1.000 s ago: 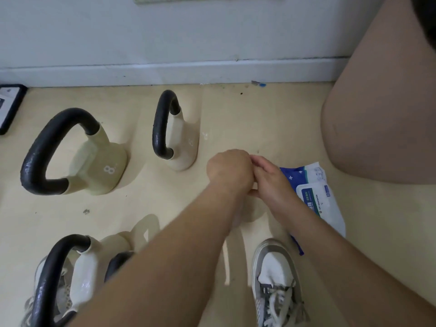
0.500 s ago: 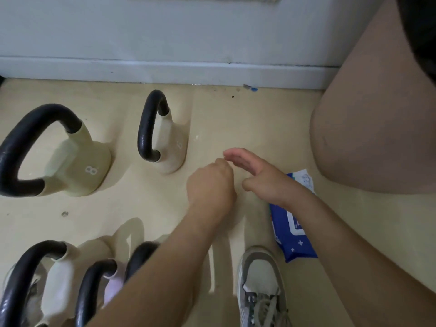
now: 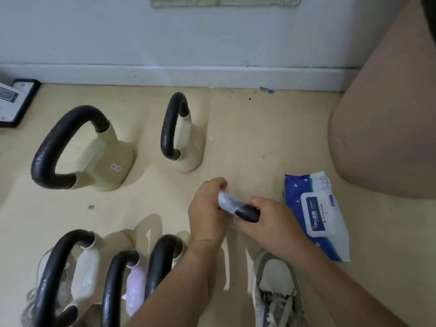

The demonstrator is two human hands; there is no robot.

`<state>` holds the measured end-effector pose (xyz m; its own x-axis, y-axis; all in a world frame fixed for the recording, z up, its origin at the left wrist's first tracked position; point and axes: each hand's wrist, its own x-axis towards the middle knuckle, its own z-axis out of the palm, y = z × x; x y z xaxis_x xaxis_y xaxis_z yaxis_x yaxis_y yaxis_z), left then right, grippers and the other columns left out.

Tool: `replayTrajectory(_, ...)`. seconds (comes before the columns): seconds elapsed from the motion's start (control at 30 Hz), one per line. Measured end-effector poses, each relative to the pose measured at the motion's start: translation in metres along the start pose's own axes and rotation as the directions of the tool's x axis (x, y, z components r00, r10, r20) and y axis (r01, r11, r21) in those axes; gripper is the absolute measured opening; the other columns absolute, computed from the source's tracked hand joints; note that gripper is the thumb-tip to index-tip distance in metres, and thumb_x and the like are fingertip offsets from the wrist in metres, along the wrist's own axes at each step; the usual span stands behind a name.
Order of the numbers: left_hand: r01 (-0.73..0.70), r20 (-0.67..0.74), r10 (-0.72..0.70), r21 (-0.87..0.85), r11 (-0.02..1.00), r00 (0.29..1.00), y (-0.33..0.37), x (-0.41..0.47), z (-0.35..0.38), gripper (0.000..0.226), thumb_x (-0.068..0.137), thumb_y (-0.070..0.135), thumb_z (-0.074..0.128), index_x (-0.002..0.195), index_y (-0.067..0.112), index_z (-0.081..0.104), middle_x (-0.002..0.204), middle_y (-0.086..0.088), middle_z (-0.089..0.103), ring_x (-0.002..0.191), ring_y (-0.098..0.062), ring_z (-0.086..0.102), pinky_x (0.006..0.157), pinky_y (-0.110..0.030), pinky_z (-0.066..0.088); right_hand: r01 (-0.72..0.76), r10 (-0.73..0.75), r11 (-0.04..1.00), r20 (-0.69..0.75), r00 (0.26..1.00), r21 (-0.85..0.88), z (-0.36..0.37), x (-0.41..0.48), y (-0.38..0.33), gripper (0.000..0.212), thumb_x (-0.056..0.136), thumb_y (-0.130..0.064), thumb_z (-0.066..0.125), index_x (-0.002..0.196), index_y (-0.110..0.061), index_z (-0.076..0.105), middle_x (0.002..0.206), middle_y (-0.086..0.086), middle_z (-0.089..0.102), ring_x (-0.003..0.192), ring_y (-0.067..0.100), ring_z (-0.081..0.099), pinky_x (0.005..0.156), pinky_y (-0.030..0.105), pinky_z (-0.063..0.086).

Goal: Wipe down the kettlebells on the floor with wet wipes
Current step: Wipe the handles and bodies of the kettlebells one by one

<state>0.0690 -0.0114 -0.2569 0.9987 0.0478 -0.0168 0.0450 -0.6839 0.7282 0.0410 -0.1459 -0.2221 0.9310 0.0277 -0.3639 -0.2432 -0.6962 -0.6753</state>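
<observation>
Head view: the left hand (image 3: 207, 208) curls tightly around a white wet wipe (image 3: 226, 201) wrapped over a black kettlebell handle (image 3: 247, 212). The right hand (image 3: 269, 219) grips the handle's other end, above the floor (image 3: 247, 138). The wipes pack (image 3: 316, 213) lies just right of the hands. The kettlebell marked 8 (image 3: 106, 161) stands well to the left.

A white numeral "8" stands on the side of the large cream kettlebell (image 3: 99, 154) nearer the wall on the left. The blue-and-white pack of wet wipes (image 3: 304, 187) has a flap label (image 3: 318, 214) reading "75%" followed by Chinese characters; its smaller lines are too fine to read. A faint mark on the smaller cream kettlebell (image 3: 188, 142) and the print on the framed sheet (image 3: 14, 100) at the left edge are illegible.
</observation>
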Motion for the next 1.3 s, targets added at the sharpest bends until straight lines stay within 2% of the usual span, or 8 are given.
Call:
replayTrajectory(0.23, 0.509, 0.069, -0.699, -0.736, 0.446, 0.711, 0.010, 0.012, 0.036, 0.015, 0.076, 0.026, 0.069, 0.063, 0.026, 0.061, 0.069, 0.001, 0.063, 0.069, -0.019, 0.058, 0.074, -0.035, 0.049, -0.050, 0.047, 0.990, 0.022, 0.999, 0.132, 0.008, -0.002, 0.000, 0.030, 0.076, -0.030, 0.068, 0.060, -0.033, 0.043, 0.054, -0.008, 0.046, 0.050, 0.005, 0.043, 0.050, 0.019, 0.031)
replayTrajectory(0.4, 0.492, 0.124, -0.518, -0.551, 0.673, 0.847, 0.000, 0.019, 0.023, 0.027, 0.080, 0.024, 0.074, 0.058, 0.020, 0.059, 0.058, 0.007, 0.058, 0.058, -0.007, 0.053, 0.066, -0.027, 0.048, -0.031, 0.016, 0.939, 0.047, 0.999, 0.343, 0.023, -0.003, -0.002, 0.045, 0.081, -0.020, 0.067, 0.061, -0.057, 0.051, 0.051, -0.017, 0.049, 0.045, 0.003, 0.042, 0.045, 0.013, 0.032)
replayTrajectory(0.53, 0.036, 0.072, -0.035, -0.016, 0.999, 0.997, -0.004, 0.014, -0.007, 0.014, 0.082, 0.016, 0.066, 0.070, 0.015, 0.060, 0.066, 0.006, 0.059, 0.062, -0.005, 0.054, 0.056, -0.012, 0.040, 0.003, -0.012, 0.979, 0.042, 0.999, 0.203, 0.015, 0.000, 0.003, 0.031, 0.080, -0.030, 0.070, 0.058, -0.035, 0.049, 0.050, -0.010, 0.047, 0.045, 0.007, 0.040, 0.045, 0.016, 0.031)
replayTrajectory(0.7, -0.411, 0.491, 0.156, 0.469, 0.782, 0.857, 0.025, 0.009, -0.034, 0.010, 0.084, 0.014, 0.055, 0.093, 0.017, 0.058, 0.093, -0.001, 0.064, 0.084, -0.023, 0.059, 0.064, -0.026, 0.034, 0.213, -0.169, 0.964, 0.251, 0.953, -0.160, -0.022, 0.028, -0.002, 0.031, 0.074, -0.029, 0.070, 0.055, -0.026, 0.045, 0.052, -0.005, 0.048, 0.055, 0.014, 0.051, 0.052, 0.027, 0.034)
replayTrajectory(0.87, -0.015, 0.457, -0.207, 0.435, 0.900, 0.865, 0.037, -0.008, -0.035, 0.019, 0.088, 0.038, 0.057, 0.084, 0.020, 0.057, 0.092, -0.005, 0.070, 0.080, -0.026, 0.062, 0.064, -0.028, 0.040, 0.455, -0.412, 0.819, 0.196, 0.890, -0.348, -0.018, 0.056, -0.010, 0.016, 0.069, -0.018, 0.064, 0.068, -0.026, 0.051, 0.067, -0.006, 0.049, 0.073, 0.020, 0.049, 0.073, 0.034, 0.040)
replayTrajectory(1.0, 0.556, 0.422, -0.481, -0.068, 0.828, 0.768, 0.043, -0.027, -0.021, 0.027, 0.071, 0.036, 0.068, 0.075, 0.011, 0.062, 0.068, -0.010, 0.071, 0.064, -0.029, 0.070, 0.066, -0.042, 0.058, 0.140, -0.140, 0.990, -0.031, 0.990, -0.003, -0.005, 0.051, -0.004, 0.067, 0.070, -0.002, 0.061, 0.128, -0.035, 0.048, 0.134, -0.004, 0.040, 0.119, 0.015, 0.039, 0.092, 0.034, 0.040)
replayTrajectory(1.1, 0.547, 0.405, -0.461, -0.123, 0.828, 0.789, 0.044, -0.028, -0.018, 0.020, 0.079, 0.024, 0.069, 0.067, 0.016, 0.055, 0.052, 0.001, 0.062, 0.045, -0.015, 0.059, 0.052, -0.028, 0.050, -0.185, 0.228, 0.742, 0.016, 0.973, 0.644, -0.007, 0.022, -0.011, 0.027, 0.092, -0.014, 0.055, 0.114, -0.028, 0.055, 0.123, 0.003, 0.059, 0.105, 0.015, 0.059, 0.086, 0.028, 0.049)
replayTrajectory(1.3, 0.346, 0.450, -0.313, 0.008, 0.938, 0.837, 0.027, -0.044, -0.032, 0.041, 0.078, 0.038, 0.059, 0.116, 0.023, 0.054, 0.106, -0.001, 0.061, 0.099, -0.019, 0.062, 0.081, -0.034, 0.055, -0.263, 0.079, 0.735, 0.306, 0.949, 0.625, 0.032, -0.029, -0.021, 0.040, 0.087, -0.056, 0.055, 0.124, -0.041, 0.052, 0.113, -0.010, 0.067, 0.106, 0.002, 0.062, 0.094, 0.026, 0.049)
